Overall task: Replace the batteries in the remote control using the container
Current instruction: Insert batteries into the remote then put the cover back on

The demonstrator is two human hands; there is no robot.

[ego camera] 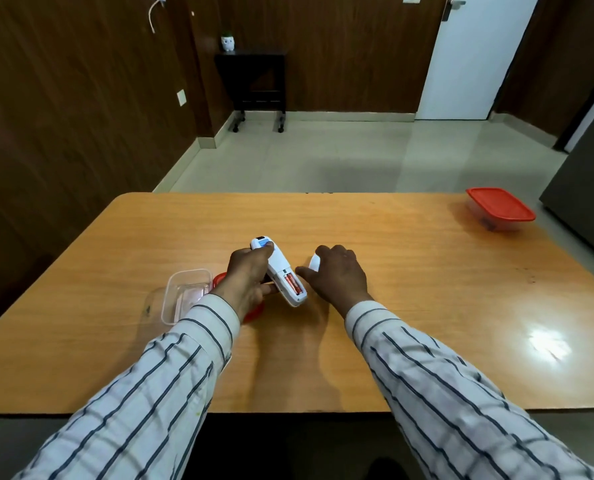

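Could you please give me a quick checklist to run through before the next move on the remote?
1. White plastic remote control held steady in left hand: ok.
2. Battery bay uncovered: ok, orange battery visible inside.
3. White battery cover kept safe: ok, under right hand.
4. Open clear plastic container within reach, beside the left hand: ok.
5. Fresh batteries available: cannot tell; contents of the red-lidded clear container at the far right of the wooden table are unclear.
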